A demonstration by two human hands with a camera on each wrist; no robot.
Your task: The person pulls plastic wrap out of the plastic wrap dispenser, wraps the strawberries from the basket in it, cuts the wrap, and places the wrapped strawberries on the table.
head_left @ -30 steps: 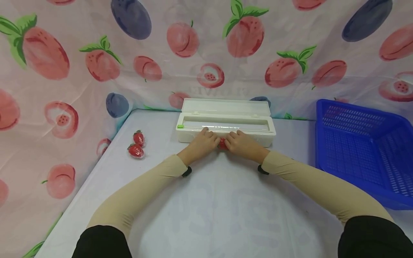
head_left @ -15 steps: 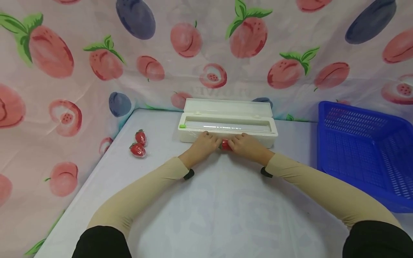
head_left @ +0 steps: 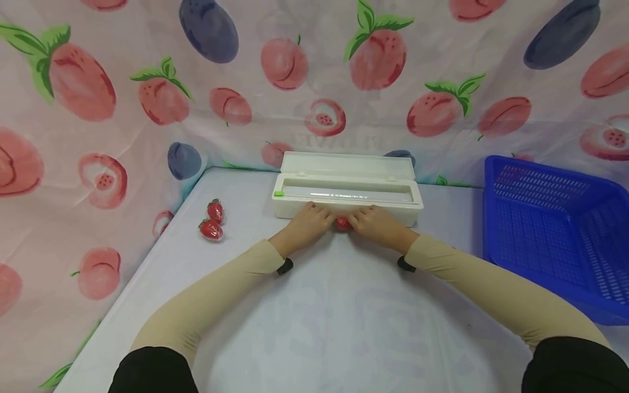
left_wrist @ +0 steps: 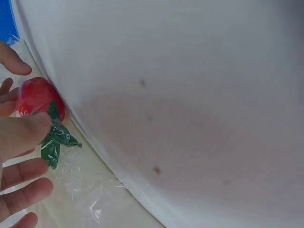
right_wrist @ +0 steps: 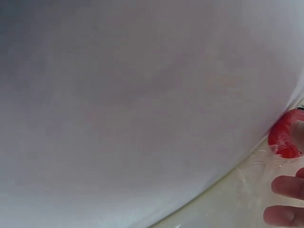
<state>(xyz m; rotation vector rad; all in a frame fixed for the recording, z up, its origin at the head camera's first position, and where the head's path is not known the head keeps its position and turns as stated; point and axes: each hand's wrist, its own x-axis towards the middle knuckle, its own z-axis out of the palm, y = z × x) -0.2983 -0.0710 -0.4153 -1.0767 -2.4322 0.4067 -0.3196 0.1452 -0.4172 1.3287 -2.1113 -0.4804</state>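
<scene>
Between my two hands, right at the front of a white cling film dispenser [head_left: 346,210], is a red strawberry [head_left: 342,224] with green leaves and clear film on it. In the left wrist view, the thumb of my left hand [head_left: 308,225] presses the strawberry [left_wrist: 39,97] by its leaves, the other fingers spread beyond it. My right hand [head_left: 378,225] pinches its other side; in the right wrist view the thumb overlaps the strawberry [right_wrist: 283,135]. Wrinkled cling film [left_wrist: 95,199] hangs over the dispenser's front, behind the fingers. The dispenser's lid [head_left: 349,165] stands raised.
Two film-wrapped strawberries [head_left: 211,230] lie together at the left of the white-covered table [head_left: 339,327]. A blue plastic basket [head_left: 533,278] stands at the right. A fruit-print cloth [head_left: 275,125] hangs behind. A green slider [head_left: 278,194] sits on the dispenser's left end.
Both hands stay on the strawberry and have come slightly down the dispenser's front over the last second. The strawberry has turned, its green leaves hidden now in the head view.
</scene>
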